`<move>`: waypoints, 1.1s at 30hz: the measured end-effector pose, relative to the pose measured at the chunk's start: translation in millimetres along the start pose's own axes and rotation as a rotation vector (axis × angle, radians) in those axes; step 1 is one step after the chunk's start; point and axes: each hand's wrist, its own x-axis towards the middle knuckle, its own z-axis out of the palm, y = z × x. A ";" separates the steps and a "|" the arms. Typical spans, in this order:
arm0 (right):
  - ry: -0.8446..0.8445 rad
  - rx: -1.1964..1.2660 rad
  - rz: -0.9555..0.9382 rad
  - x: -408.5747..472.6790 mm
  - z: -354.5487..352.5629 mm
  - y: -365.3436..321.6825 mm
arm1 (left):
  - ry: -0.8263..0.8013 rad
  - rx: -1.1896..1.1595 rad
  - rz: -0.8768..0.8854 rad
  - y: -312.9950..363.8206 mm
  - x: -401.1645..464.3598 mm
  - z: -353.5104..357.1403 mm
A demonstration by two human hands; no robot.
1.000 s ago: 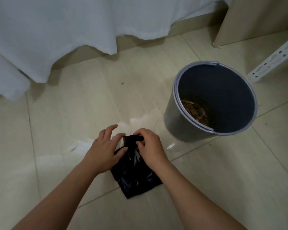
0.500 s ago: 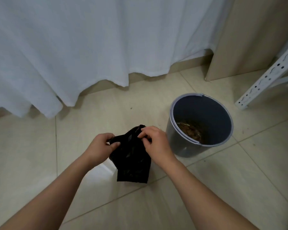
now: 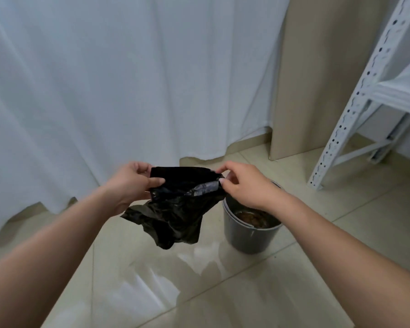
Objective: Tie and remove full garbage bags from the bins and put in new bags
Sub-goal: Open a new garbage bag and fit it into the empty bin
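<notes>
Bag (image 3: 175, 207), black, now lifted off the floor (image 3: 223, 292) and stretched wider between left hand (image 3: 133, 183) and right hand (image 3: 244, 183), both pinching its top edge; grey bin (image 3: 249, 235), unlined, holds brown debris.

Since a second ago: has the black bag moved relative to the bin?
Yes. The black bag was lying on the floor left of the grey bin; now both hands hold it up in the air, stretched out, its right corner above the bin's rim.

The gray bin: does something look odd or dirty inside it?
Yes. The gray bin has no liner, yet brownish debris lies loose on its bottom. Both hands hold the new black bag in the air, left of the bin.
</notes>
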 end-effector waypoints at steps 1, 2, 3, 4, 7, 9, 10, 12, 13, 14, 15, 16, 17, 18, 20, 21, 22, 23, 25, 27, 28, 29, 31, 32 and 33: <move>-0.018 -0.007 0.018 -6.4 -7.6 0.7 | 0.005 0.005 0.014 8.0 -5.1 3.2; -0.040 -0.011 0.038 -12.9 -14.4 1.4 | 0.008 -0.001 0.022 15.7 -9.4 6.5; -0.058 -0.031 0.055 -18.8 -20.0 2.2 | 0.007 -0.014 0.027 23.1 -13.6 10.3; -0.064 -0.072 0.066 -24.2 -25.7 3.0 | 0.003 -0.022 0.033 29.5 -17.2 14.5; -0.019 -0.149 0.041 -36.8 -39.8 2.2 | -0.040 -0.036 0.026 42.2 -27.9 30.5; 0.012 -0.073 0.003 -41.7 -45.0 -2.5 | -0.087 -0.070 0.025 47.3 -36.8 39.8; 0.021 -0.004 -0.007 -43.5 -45.9 -5.6 | -0.102 -0.086 0.034 48.8 -41.2 42.6; 0.019 0.136 -0.024 -44.9 -44.8 -13.1 | -0.125 -0.102 0.058 50.5 -49.4 44.5; -0.004 0.191 -0.027 -44.9 -44.0 -17.2 | -0.138 -0.106 0.067 51.3 -54.1 44.0; -0.048 0.245 -0.024 -45.0 -43.2 -21.1 | -0.151 -0.113 0.073 51.2 -57.4 42.8; -0.107 0.308 -0.014 -45.0 -42.4 -24.9 | -0.165 -0.136 0.074 51.3 -59.5 42.0; -0.167 0.374 -0.006 -44.7 -41.0 -27.8 | -0.178 -0.173 0.073 50.8 -59.2 41.2; -0.213 0.427 -0.003 -43.7 -38.0 -29.7 | -0.190 -0.216 0.066 50.5 -58.4 40.8; -0.235 0.447 -0.008 -42.0 -34.1 -30.7 | -0.198 -0.248 0.060 49.4 -56.0 40.2; -0.209 0.399 -0.022 -37.0 -27.2 -31.0 | -0.193 -0.247 0.056 47.0 -48.7 39.8; -0.182 0.367 -0.023 -34.5 -25.8 -30.0 | -0.179 -0.226 0.054 46.5 -44.2 39.8; -0.158 0.335 -0.014 -32.3 -26.7 -28.0 | -0.158 -0.200 0.052 46.5 -39.4 39.6; -0.138 0.294 0.008 -30.8 -29.2 -24.8 | -0.135 -0.167 0.052 47.6 -35.0 39.5; -0.140 0.136 0.073 -29.7 -36.8 -15.5 | -0.088 -0.100 0.068 50.0 -28.0 38.6; -0.232 -0.123 0.146 -28.4 -41.9 -4.7 | -0.039 -0.089 0.087 48.8 -25.2 35.7; -0.290 -0.192 0.175 -28.2 -42.9 -1.0 | -0.016 -0.095 0.096 46.8 -24.4 33.3; -0.340 -0.196 0.204 -28.4 -42.5 1.3 | 0.004 -0.097 0.100 44.7 -23.9 30.7; -0.393 -0.122 0.247 -29.3 -39.9 4.7 | 0.036 -0.094 0.093 41.3 -23.8 24.7; -0.400 -0.068 0.267 -29.9 -38.4 5.6 | 0.050 -0.097 0.088 40.7 -23.9 21.4; -0.396 0.005 0.286 -30.3 -36.5 6.3 | 0.060 -0.102 0.084 40.7 -23.8 18.3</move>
